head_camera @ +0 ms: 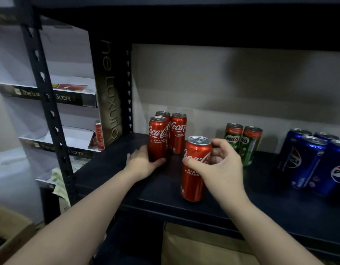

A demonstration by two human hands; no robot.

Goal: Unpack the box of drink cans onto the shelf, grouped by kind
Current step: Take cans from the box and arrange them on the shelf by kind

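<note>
On the dark shelf (112, 169) stand three red Coca-Cola cans (176, 131) in a cluster at the back left. My left hand (142, 163) grips the base of the front one (157, 136). A fourth red Coca-Cola can (194, 180) stands nearer the front edge, and my right hand (220, 165) is wrapped around its upper part. Two green Milo cans (241, 140) stand behind my right hand. Several blue Pepsi cans (310, 159) are grouped at the right.
A black upright post (45, 96) frames the shelf's left side. Beyond it is a white cardboard display stand (70, 138) with another red can (99, 134). A brown cardboard box (194, 245) sits below the shelf, and another box corner (10, 232) shows at bottom left.
</note>
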